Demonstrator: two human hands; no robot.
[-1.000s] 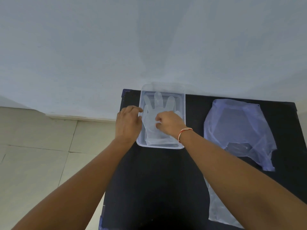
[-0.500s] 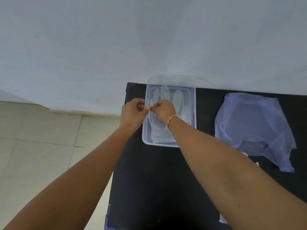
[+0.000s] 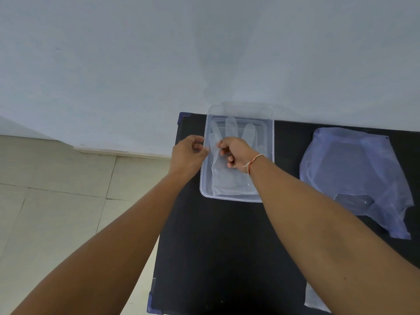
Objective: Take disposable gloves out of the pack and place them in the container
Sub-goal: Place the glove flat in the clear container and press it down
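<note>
Gloves: clear disposable gloves [image 3: 229,178] were seen lying flat inside the container, fingers pointed toward the wall, cuffs toward the near rim. How many were stacked could not be told.
Container: a clear rectangular plastic container [image 3: 271,142] was set at the far left corner of the table, its far end close to the wall.
Right hand: the right hand [image 3: 236,153] was held over the middle of the container, fingers curled and thumb pressed to forefinger, apparently pinched on a thin fold of glove film near the left side. A thread band [image 3: 252,161] was worn at the wrist.
Left hand: the left hand [image 3: 188,153] was placed at the container's left rim, fingertips drawn together close to those of the right hand. Whether film was caught between them could not be told, since the plastic was too clear.
Pack: a bluish translucent plastic pack [image 3: 354,173] was spread flat to the right of the container, well apart from both hands.
Loose film: another piece of clear plastic [image 3: 314,298] was partly seen at the near right, under the right forearm.
Table: a black table [image 3: 227,246] was stood against a pale wall [image 3: 204,53].
Floor: light tiles [image 3: 56,189] were seen to the left.
</note>
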